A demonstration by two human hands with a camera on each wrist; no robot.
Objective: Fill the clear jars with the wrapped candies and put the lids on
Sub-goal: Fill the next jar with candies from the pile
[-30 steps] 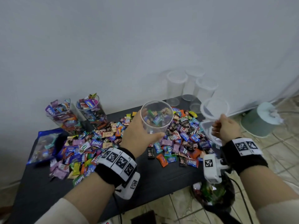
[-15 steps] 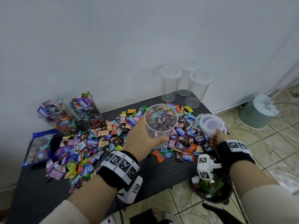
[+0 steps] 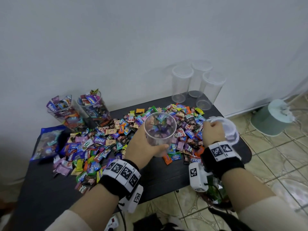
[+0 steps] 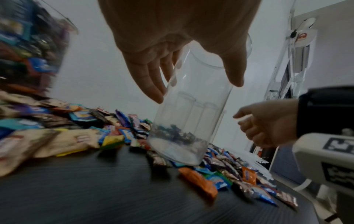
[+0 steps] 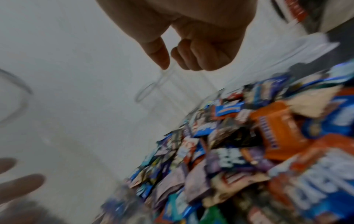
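— Where's the jar being filled?

— The clear jar (image 3: 159, 130) is upright over the front edge of the candy pile (image 3: 116, 142), its base low against the wrappers; whether it touches the black table (image 3: 166, 174) I cannot tell. The left wrist view shows only a thin layer of wrapped candies at its bottom, mouth uncovered.

— Who has it?

— The left hand (image 3: 141, 145) grasps it, fingers on one side of the wall and thumb on the other.

— And the other hand?

— The right hand (image 3: 212, 133) is clenched, thumb and curled fingers pinching the rim of a clear lid (image 3: 228, 129), held at the right end of the pile, apart from the jar. The right wrist view is blurred but shows the thin clear edge (image 5: 164, 75) between thumb and forefinger.

— What else is around?

— Two heaped jars (image 3: 80, 110) stand at the back left, tops uncovered, beside a blue candy bag (image 3: 48, 142). Three empty jars (image 3: 198, 84) are clustered at the back right corner against the white wall. On the tiled floor to the right stands a pale green round object (image 3: 270, 117) with cables near it
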